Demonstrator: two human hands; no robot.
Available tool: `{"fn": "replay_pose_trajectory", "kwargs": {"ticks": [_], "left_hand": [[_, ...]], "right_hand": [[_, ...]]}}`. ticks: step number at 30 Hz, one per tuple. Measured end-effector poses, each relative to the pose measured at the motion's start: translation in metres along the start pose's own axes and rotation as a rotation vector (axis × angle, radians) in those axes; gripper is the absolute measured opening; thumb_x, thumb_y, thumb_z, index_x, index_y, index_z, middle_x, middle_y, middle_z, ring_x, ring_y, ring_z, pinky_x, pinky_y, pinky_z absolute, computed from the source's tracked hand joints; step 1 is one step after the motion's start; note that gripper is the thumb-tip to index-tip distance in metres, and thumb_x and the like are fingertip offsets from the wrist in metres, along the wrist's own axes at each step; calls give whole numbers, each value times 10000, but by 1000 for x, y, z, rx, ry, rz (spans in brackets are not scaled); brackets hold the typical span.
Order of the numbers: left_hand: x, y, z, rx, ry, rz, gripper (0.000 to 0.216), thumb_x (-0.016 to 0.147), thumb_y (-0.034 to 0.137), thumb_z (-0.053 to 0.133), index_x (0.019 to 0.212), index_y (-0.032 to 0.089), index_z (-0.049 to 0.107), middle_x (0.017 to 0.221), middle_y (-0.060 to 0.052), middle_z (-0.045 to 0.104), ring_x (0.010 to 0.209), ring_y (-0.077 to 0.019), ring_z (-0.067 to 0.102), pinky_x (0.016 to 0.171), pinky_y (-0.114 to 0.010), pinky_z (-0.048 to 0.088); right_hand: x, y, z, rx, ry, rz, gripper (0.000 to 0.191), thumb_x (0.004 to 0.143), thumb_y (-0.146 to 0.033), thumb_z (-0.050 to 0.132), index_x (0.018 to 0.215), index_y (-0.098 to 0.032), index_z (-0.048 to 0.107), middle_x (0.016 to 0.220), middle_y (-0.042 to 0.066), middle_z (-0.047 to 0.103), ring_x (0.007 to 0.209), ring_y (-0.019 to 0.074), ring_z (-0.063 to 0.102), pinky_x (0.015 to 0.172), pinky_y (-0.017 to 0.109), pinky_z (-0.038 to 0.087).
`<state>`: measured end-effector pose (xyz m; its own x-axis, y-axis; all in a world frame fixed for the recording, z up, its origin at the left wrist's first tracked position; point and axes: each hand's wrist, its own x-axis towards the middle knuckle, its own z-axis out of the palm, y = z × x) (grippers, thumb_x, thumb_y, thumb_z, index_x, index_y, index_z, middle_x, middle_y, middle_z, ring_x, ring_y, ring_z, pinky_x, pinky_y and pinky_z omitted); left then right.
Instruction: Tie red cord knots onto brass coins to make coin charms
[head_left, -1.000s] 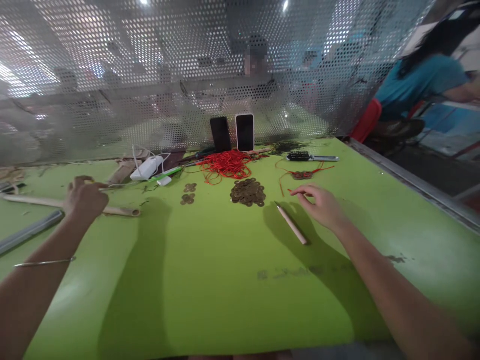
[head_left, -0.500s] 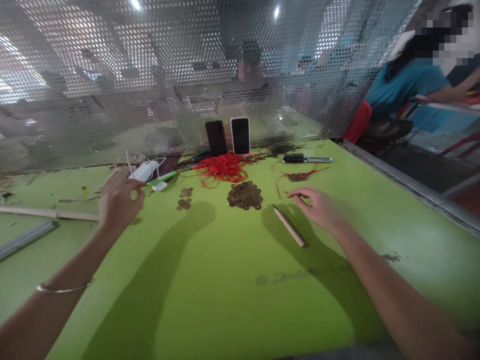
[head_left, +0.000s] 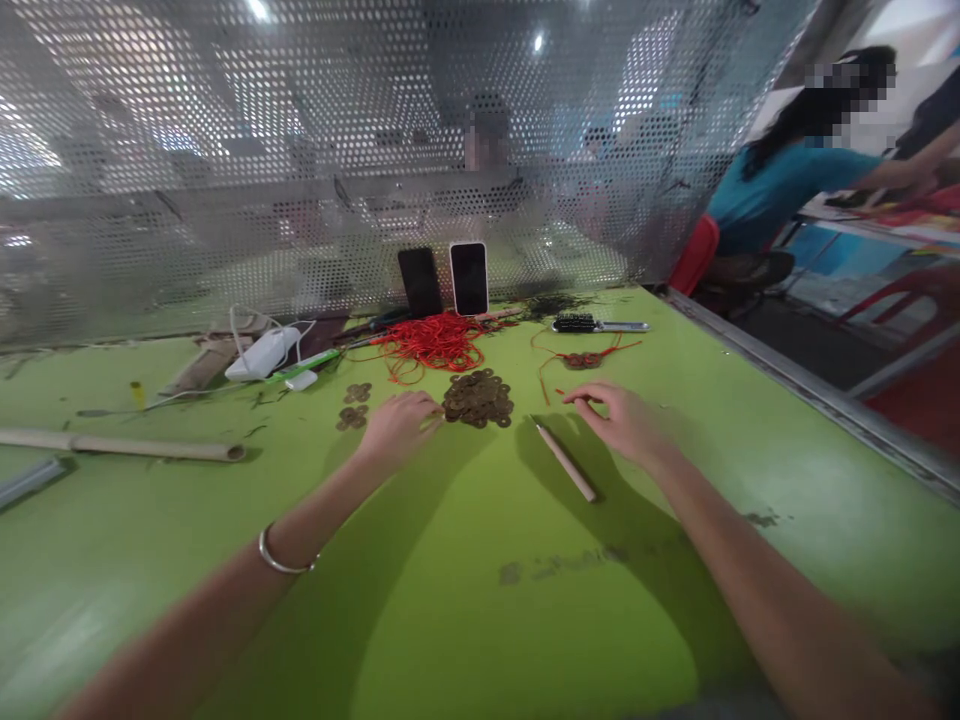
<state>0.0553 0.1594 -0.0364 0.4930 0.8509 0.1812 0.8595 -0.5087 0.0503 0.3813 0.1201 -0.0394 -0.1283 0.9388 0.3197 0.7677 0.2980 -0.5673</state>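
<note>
A pile of brown holed coins (head_left: 478, 398) lies on the green table (head_left: 487, 600). My left hand (head_left: 399, 425) rests just left of the pile, fingers loosely curled, fingertips at its edge. My right hand (head_left: 621, 420) lies flat to the right of the pile, fingers pinching the end of a red cord (head_left: 559, 375) that leads to a knotted coin charm (head_left: 579, 360). A thin wooden stick (head_left: 564, 459) lies between my hands. Two small coin clusters (head_left: 354, 405) sit left of my left hand. A heap of red cord (head_left: 429, 341) lies behind the pile.
Two phones (head_left: 444, 280) lean against the perforated metal screen (head_left: 337, 150). A white charger with cable (head_left: 255, 353), a green tool (head_left: 307, 362), a bamboo tube (head_left: 120, 445) and a black brush (head_left: 592, 324) lie about. A person in blue (head_left: 787, 180) sits at right.
My left hand has swept from the bamboo tube at far left across to the coin pile. My right hand has stayed beside the stick. The view shifted slightly.
</note>
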Motion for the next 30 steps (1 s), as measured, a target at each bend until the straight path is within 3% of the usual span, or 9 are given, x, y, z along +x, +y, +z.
{"fn": "replay_pose_trajectory", "kwargs": {"ticks": [6,11,15,19,24,30], "left_hand": [[6,4,0,-22,-17,-28,195,883,292,497,908,226,679,969,-20,694,897,-194,633,737,-291,484],[12,0,-19,-16,3,-39,179,836,330,527,870,224,668,938,-6,690,860,-178,625,677,-263,450],[32,-7,-33,-18,37,-76,178,813,330,532,880,222,657,918,4,686,804,-151,620,661,-249,441],[60,-8,-28,26,28,-88,197,831,337,514,905,226,658,950,-3,678,828,-165,622,657,-263,445],[90,-7,-9,111,-69,-52,182,864,292,529,952,198,657,1000,-48,669,935,-200,618,739,-311,480],[103,-10,-6,171,-234,52,200,894,310,563,982,146,637,989,-58,658,952,-199,614,833,-405,501]], "right_hand": [[-1,-3,-2,-7,-23,1,224,887,-249,465,925,-200,681,1013,81,674,876,227,645,773,384,499],[0,-4,-3,-7,-41,-5,218,887,-223,467,929,-200,680,1016,78,669,872,219,645,775,377,499],[1,-2,-4,-3,-45,-19,204,885,-213,477,941,-201,674,1024,73,668,912,217,638,825,379,491],[1,-3,-4,-4,-53,-20,198,884,-207,482,937,-197,672,1022,75,669,892,213,640,805,371,497],[1,-6,-6,-23,-66,0,211,895,-213,470,946,-200,673,1043,74,664,796,193,643,701,344,504],[2,-5,-8,-22,-84,-20,190,892,-192,484,959,-200,661,1031,69,666,924,203,636,796,356,494]]}}
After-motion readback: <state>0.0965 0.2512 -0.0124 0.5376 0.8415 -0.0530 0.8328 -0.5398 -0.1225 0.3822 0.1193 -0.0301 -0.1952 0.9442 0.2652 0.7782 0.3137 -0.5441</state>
